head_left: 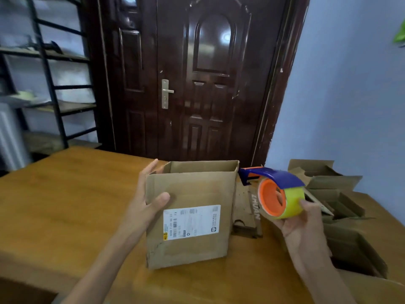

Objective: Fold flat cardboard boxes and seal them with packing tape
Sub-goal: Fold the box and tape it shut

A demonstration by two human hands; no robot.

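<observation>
**One box is up, the tape is ready**

A big wooden table (65,205) fills the low part of the view, with a dark door (197,73) behind it. On the right side of the table lies a pile of other cardboard boxes (341,216), some flat and some half open. They look like they are waiting for their turn.

In the middle stands the box (188,216) being worked on. It has been opened up into a box shape, and its top looks open. A white label (191,222) is stuck on its near side. No tape can be seen on it yet, so the sealing seems to be left to do.

The left hand (146,202) holds the box's left edge, thumb on the front and fingers around the side. The right hand (304,224) grips the tape roll (282,196), just right of the box and above the table.
</observation>
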